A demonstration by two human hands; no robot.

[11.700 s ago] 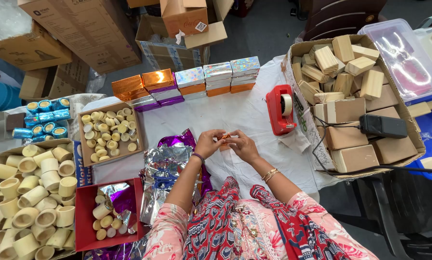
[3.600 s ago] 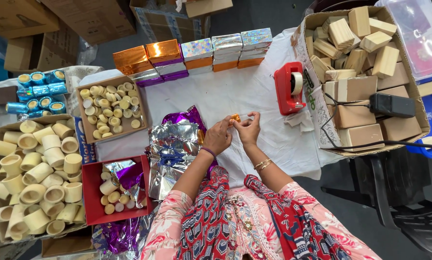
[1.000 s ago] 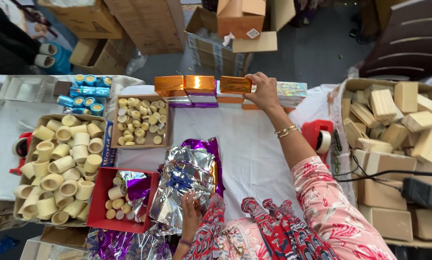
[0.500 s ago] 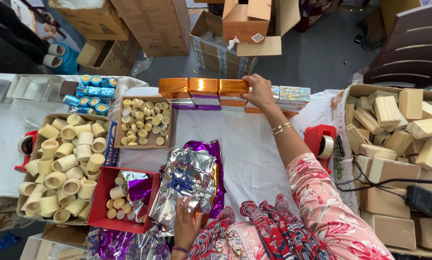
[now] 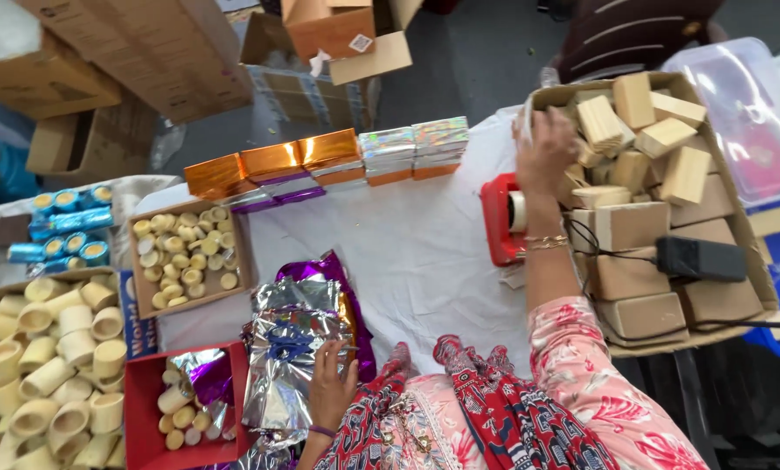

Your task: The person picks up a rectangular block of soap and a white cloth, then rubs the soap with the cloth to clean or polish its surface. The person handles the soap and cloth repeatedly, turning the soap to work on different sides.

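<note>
Right hand point(image 5: 546, 152) at two o'clock curls loosely onto plain wooden blocks point(image 5: 642, 130) in their cardboard box point(image 5: 712, 335), gripping none yet, left hand point(image 5: 333, 383) flat on crinkled silver foil sheets point(image 5: 290, 348), nine foil-wrapped boxes point(image 5: 324, 161) already lined up at twelve, many blocks still unwrapped, I judge.

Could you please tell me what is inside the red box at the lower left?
The red box holds small cream cylinders and crumpled silver-purple foil; whatever lies beneath the foil is hidden.

1. Row of foil-wrapped small boxes point(image 5: 329, 161) along far edge of the cloth-covered surface point(image 5: 425, 252).
2. Cardboard box of wooden blocks point(image 5: 659, 165) at right; red tape dispenser point(image 5: 503, 218) just left of it.
3. Crinkled silver foil sheets point(image 5: 294, 348) at near edge; cardboard tray of small round pieces point(image 5: 185, 257) left of them.
</note>
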